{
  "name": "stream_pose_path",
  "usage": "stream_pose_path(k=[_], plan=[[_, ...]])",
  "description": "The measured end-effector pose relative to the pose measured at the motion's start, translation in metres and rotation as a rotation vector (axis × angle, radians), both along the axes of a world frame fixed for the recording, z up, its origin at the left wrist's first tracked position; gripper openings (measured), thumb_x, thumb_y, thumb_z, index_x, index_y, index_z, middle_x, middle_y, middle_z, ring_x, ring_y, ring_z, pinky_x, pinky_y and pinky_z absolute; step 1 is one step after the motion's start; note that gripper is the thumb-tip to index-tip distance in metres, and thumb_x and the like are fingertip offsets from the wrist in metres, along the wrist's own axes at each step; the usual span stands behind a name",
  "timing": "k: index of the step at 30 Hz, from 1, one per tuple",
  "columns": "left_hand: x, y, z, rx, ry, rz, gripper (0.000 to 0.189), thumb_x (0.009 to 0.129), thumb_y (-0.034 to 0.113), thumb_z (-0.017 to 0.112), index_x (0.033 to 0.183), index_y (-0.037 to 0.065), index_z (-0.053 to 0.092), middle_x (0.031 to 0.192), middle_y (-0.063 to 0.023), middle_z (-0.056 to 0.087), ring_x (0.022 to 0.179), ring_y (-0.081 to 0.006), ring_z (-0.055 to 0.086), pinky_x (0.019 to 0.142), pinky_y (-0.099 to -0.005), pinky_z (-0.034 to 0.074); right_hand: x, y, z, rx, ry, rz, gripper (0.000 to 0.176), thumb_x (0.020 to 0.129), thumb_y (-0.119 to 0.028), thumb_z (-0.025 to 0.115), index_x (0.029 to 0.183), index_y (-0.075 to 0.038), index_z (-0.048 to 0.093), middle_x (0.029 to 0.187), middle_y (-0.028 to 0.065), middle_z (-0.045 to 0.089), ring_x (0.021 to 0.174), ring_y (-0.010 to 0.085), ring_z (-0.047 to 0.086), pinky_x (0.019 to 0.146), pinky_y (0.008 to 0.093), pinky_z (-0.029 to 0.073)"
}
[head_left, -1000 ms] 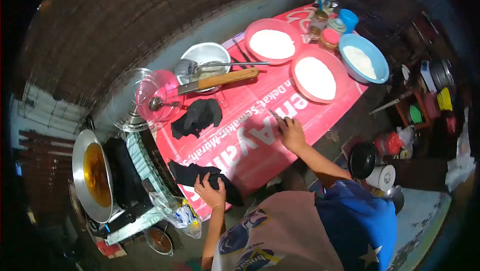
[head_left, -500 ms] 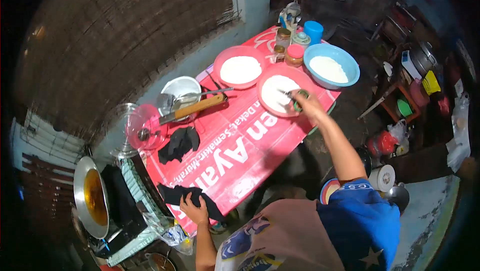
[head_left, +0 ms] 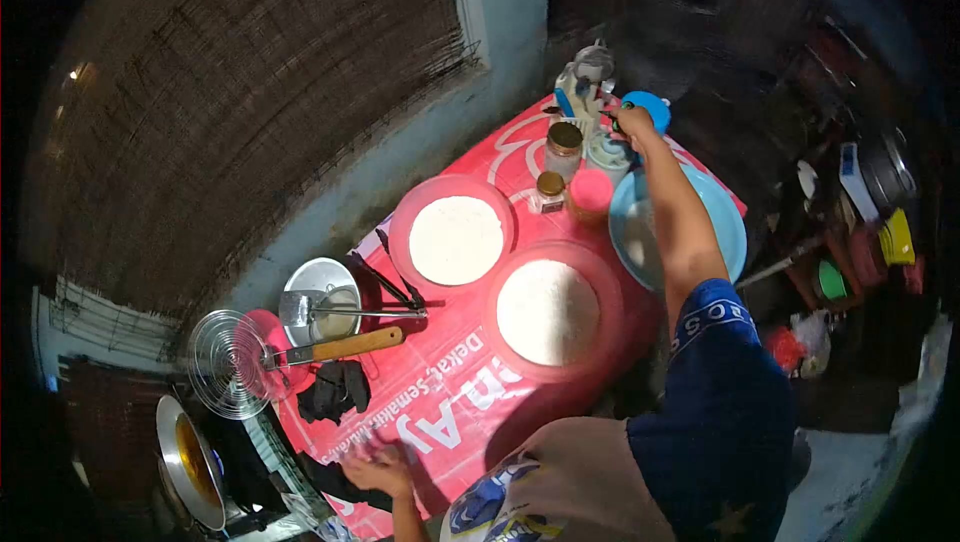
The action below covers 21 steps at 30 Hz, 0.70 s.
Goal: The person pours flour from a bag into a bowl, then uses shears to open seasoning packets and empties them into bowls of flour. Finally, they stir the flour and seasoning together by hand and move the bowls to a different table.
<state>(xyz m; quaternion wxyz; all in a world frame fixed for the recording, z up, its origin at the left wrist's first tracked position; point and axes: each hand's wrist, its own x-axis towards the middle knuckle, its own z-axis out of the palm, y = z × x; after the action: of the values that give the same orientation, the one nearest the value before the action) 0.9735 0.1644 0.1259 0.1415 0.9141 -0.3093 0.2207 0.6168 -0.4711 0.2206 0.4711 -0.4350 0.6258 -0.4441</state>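
Our table [head_left: 490, 402] spans the centre, pink bowls [head_left: 608, 292] likely grouped for reach. At lower left, black cloth [head_left: 335, 480] lies by our left grip [head_left: 380, 470], too blurred to judge; at upper right, our right grip [head_left: 634, 130] closes round a small dark item [head_left: 621, 122].

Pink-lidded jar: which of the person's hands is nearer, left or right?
Right: the right hand is just beyond the jar; the left hand is far off, by a black cloth.

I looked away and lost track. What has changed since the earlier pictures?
The right hand has moved from the near edge of the table, across the nearer pink bowl, to the jars at the far end. The left hand stays by the black cloth. The blue bowl and pan look unmoved.
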Motion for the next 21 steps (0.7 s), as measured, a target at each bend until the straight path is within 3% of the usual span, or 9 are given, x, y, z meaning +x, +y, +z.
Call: stream_pose_path(k=[1,5,7,9,11,15,17,19,21], plan=[[-0.02,-0.027,0.008,0.04,0.086,-0.045,0.051,0.078,0.039,0.055,0.11,0.0,0.045,0.118,-0.0182,0.041,0.109,-0.0355,0.039,0.086,-0.0477,0.033,-0.001,-0.022,-0.008,0.014,0.001,0.022,0.014,0.076,-0.013,0.056,0.076,0.002,0.057,0.067,0.0092,0.057,0.052,0.0157,0.056,0.038,0.027,0.047],[-0.084,-0.107,0.007,-0.196,0.436,-0.437,0.051,0.073,0.025,0.064,0.111,-0.002,0.042,0.109,-0.0184,0.043,0.105,-0.0322,0.039,0.091,-0.0436,0.029,0.007,-0.064,-0.035,0.102,0.015,0.101,0.019,0.076,-0.016,0.057,0.079,0.002,0.057,0.069,0.0084,0.057,0.052,0.0159,0.055,0.04,0.0271,0.048],[-0.108,-0.124,-0.005,-0.236,0.879,-0.468,0.047,0.074,0.01,0.061,0.115,0.003,0.04,0.115,-0.0167,0.04,0.11,-0.029,0.036,0.094,-0.0396,0.028,0.005,-0.068,-0.028,0.07,0.051,0.05,0.023,0.078,-0.02,0.058,0.082,0.002,0.056,0.069,0.0075,0.057,0.052,0.0157,0.055,0.039,0.0265,0.047],[-0.131,-0.143,-0.011,-0.365,1.409,-0.358,0.041,0.079,0.01,0.058,0.115,0.002,0.039,0.112,-0.0109,0.04,0.103,-0.0217,0.04,0.088,-0.0324,0.035,0.001,-0.063,-0.019,0.1,0.012,0.052,0.025,0.079,-0.022,0.057,0.086,0.002,0.057,0.067,0.0077,0.057,0.053,0.0145,0.055,0.039,0.0259,0.046],[-0.149,-0.157,-0.011,-0.445,1.544,-0.424,0.035,0.085,0.014,0.052,0.116,0.003,0.038,0.102,-0.0079,0.045,0.089,-0.0154,0.047,0.076,-0.0262,0.041,-0.01,-0.047,-0.007,0.067,0.141,0.279,0.025,0.081,-0.023,0.056,0.091,0.0,0.059,0.067,0.0079,0.058,0.055,0.0136,0.055,0.04,0.0252,0.045],[-0.165,-0.165,-0.02,-0.535,1.738,-0.406,0.026,0.089,0.018,0.046,0.111,0.005,0.042,0.089,-0.0042,0.051,0.073,-0.0087,0.048,0.063,-0.0214,0.041,-0.041,0.05,0.02,-0.283,0.34,0.34,0.024,0.082,-0.025,0.056,0.081,-0.002,0.058,0.063,0.0023,0.056,0.057,0.0085,0.053,0.05,0.0237,0.042],[-0.172,-0.168,-0.007,-0.659,1.797,-0.303,0.02,0.091,0.022,0.044,0.104,0.007,0.045,0.076,0.0006,0.051,0.061,-0.0045,0.044,0.053,-0.0188,0.037,-0.071,0.102,0.022,-0.349,0.412,0.298,0.026,0.083,-0.026,0.055,0.078,-0.001,0.058,0.059,0.0007,0.054,0.055,0.0068,0.05,0.053,0.0237,0.04],[-0.177,-0.171,0.008,-0.684,1.895,-0.183,0.017,0.09,0.023,0.047,0.097,0.008,0.046,0.072,0.0014,0.049,0.061,-0.0051,0.044,0.053,-0.0188,0.038,-0.109,0.15,0.016,-0.402,0.542,0.22,0.027,0.084,-0.026,0.053,0.079,0.0,0.06,0.056,0.001,0.052,0.054,0.0067,0.048,0.051,0.0237,0.038],[-0.179,-0.17,0.014,-0.646,1.906,-0.171,0.014,0.089,0.021,0.047,0.095,0.008,0.046,0.072,0.0016,0.049,0.06,-0.0055,0.044,0.054,-0.0191,0.039,-0.131,0.207,0.023,-0.333,0.389,0.001,0.03,0.086,-0.027,0.051,0.074,-0.001,0.059,0.052,-0.0007,0.049,0.053,0.0067,0.045,0.05,0.0235,0.036]])
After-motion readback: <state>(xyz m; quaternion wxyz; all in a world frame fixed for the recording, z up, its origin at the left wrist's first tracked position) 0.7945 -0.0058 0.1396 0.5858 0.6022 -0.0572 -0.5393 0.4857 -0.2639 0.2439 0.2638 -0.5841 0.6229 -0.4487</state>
